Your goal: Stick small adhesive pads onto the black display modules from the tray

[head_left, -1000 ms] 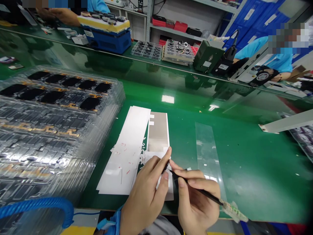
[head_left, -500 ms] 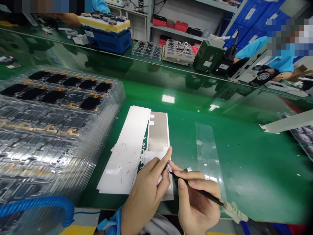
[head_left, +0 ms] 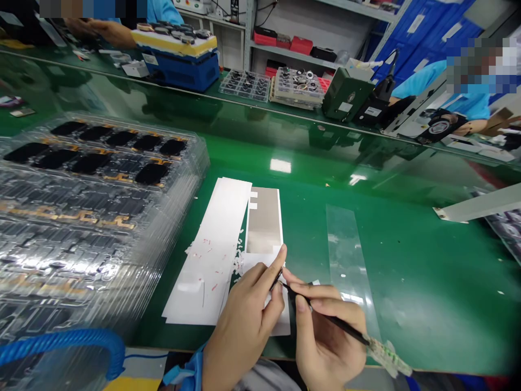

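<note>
I watch the left hand (head_left: 244,320) curled, thumb and forefinger closed on the near end of a white backing strip (head_left: 279,312); a rectangular grey metallic foil (head_left: 264,222) on that strip lies just beyond the fingertips. The right hand (head_left: 329,342) is closed in a pen grip on slender black tweezers (head_left: 329,317), their tip just beside the left forefinger. Left of the strip lies a long white paper liner (head_left: 207,260) flecked with red scraps; to the right, a clear plastic film strip (head_left: 345,255); both rest on a green bench mat (head_left: 431,288).
</note>
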A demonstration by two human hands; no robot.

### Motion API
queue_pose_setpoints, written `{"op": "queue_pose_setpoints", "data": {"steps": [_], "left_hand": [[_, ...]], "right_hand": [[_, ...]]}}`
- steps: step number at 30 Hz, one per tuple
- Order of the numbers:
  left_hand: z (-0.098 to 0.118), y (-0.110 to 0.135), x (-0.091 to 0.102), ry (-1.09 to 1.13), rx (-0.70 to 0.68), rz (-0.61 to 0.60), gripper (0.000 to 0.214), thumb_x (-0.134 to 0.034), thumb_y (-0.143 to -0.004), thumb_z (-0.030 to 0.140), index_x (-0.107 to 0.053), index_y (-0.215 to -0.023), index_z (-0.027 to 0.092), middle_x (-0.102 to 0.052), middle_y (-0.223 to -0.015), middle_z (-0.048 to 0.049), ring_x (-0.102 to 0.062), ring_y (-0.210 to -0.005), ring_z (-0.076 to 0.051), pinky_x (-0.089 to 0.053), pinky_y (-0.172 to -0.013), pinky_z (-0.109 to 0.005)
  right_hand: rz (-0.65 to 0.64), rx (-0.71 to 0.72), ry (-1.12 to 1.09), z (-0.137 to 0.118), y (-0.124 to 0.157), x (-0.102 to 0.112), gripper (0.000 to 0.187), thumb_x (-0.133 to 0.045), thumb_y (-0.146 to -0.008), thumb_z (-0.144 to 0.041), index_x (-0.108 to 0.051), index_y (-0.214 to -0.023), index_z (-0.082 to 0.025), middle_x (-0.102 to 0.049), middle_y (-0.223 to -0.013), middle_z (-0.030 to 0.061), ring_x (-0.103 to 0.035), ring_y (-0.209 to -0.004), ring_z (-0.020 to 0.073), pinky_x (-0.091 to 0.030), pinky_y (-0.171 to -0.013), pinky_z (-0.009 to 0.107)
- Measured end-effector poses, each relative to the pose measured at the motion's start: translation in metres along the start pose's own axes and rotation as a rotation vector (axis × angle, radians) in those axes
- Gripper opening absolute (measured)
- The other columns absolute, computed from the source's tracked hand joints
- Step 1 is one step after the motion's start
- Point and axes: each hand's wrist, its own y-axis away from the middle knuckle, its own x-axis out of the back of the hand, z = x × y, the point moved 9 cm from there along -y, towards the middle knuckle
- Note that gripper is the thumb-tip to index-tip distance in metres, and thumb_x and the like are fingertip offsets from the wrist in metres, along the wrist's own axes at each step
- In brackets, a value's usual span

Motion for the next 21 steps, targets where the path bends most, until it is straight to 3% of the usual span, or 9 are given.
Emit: {"op": "queue_pose_setpoints", "data": {"steps": [3,5,7,9,11,13,17,19,21], "left_hand": [[0.003,0.004,0.004,0.033,-0.012,0.031,0.054,-0.033,-0.101,0.02,-0.024,-0.153,0.034,-0.063,-0.118,-0.0077,-0.059,-0.106,-0.024,-0.05,-0.089,-0.041],[0.005,0.008,0.01,0.049,-0.003,0.059,0.052,-0.032,-0.102,0.023,-0.024,-0.153,0.032,-0.062,-0.128,-0.008,-0.059,-0.111,-0.024,-0.049,-0.093,-0.04],[0.007,0.011,0.019,0.046,0.034,0.084,0.051,-0.03,-0.103,0.026,-0.024,-0.153,0.031,-0.06,-0.133,-0.008,-0.061,-0.11,-0.023,-0.05,-0.091,-0.037],[0.01,0.011,0.027,0.026,0.067,0.086,0.049,-0.029,-0.104,0.028,-0.027,-0.152,0.031,-0.062,-0.132,-0.0076,-0.064,-0.106,-0.023,-0.051,-0.089,-0.036],[0.014,0.009,0.036,-0.001,0.083,0.078,0.046,-0.028,-0.104,0.031,-0.032,-0.15,0.031,-0.067,-0.124,-0.007,-0.066,-0.102,-0.023,-0.051,-0.087,-0.036],[0.021,0.009,0.045,-0.027,0.054,0.067,0.048,-0.028,-0.104,0.033,-0.028,-0.152,0.03,-0.071,-0.108,-0.0064,-0.068,-0.091,-0.022,-0.053,-0.079,-0.033],[0.047,0.035,0.078,-0.212,-0.117,0.16,0.06,-0.032,-0.102,0.037,-0.005,-0.156,0.032,-0.07,-0.084,-0.0002,-0.063,-0.057,-0.016,-0.05,-0.054,-0.026],[0.064,0.059,0.105,-0.439,-0.215,0.273,0.053,-0.032,-0.102,0.038,-0.02,-0.153,0.038,-0.071,-0.083,0.0013,-0.064,-0.058,-0.017,-0.05,-0.055,-0.026],[0.077,0.078,0.137,-0.697,-0.27,0.355,0.047,-0.041,-0.099,0.038,-0.038,-0.146,0.042,-0.075,-0.095,0.0001,-0.071,-0.074,-0.02,-0.053,-0.066,-0.028]], "right_hand": [[0.041,-0.053,-0.04,0.005,-0.004,0.009,0.023,-0.05,-0.089,0.001,-0.057,-0.099,-0.019,-0.066,-0.089,0.004,-0.07,-0.092,0.0197,-0.061,-0.083,0.041],[-0.013,-0.107,0.015,0.008,-0.01,0.011,0.021,-0.044,-0.095,-0.006,-0.06,-0.1,-0.019,-0.062,-0.09,0.0046,-0.066,-0.093,0.0187,-0.058,-0.085,0.039],[-0.206,-0.177,0.138,0.011,-0.015,0.002,0.023,-0.041,-0.098,-0.012,-0.061,-0.103,-0.02,-0.058,-0.089,0.0042,-0.062,-0.087,0.0157,-0.054,-0.078,0.031],[-0.482,-0.242,0.23,0.014,-0.015,-0.017,0.018,-0.045,-0.097,-0.018,-0.061,-0.103,-0.022,-0.054,-0.085,0.0021,-0.057,-0.077,0.0135,-0.05,-0.069,0.026],[-0.714,-0.263,0.254,0.016,-0.019,-0.036,0.011,-0.049,-0.095,-0.024,-0.06,-0.092,-0.022,-0.052,-0.078,0.0,-0.053,-0.07,0.0129,-0.046,-0.063,0.024],[-0.817,-0.272,0.308,0.025,-0.037,-0.049,0.019,-0.052,-0.093,-0.031,-0.056,-0.078,-0.021,-0.05,-0.071,-0.0017,-0.05,-0.064,0.0126,-0.044,-0.059,0.024],[-0.689,-0.409,0.675,0.092,-0.122,-0.041,0.021,-0.055,-0.091,-0.036,-0.059,-0.08,-0.019,-0.058,-0.072,-0.002,-0.055,-0.067,0.0132,-0.047,-0.064,0.024],[-0.627,-0.437,0.776,0.128,-0.168,-0.033,0.023,-0.054,-0.093,-0.034,-0.061,-0.082,-0.016,-0.063,-0.077,0.0004,-0.059,-0.071,0.015,-0.048,-0.067,0.027],[-0.564,-0.491,0.897,0.163,-0.205,-0.02,0.024,-0.056,-0.094,-0.036,-0.063,-0.089,-0.014,-0.065,-0.084,0.0023,-0.062,-0.074,0.016,-0.051,-0.068,0.029]]}}
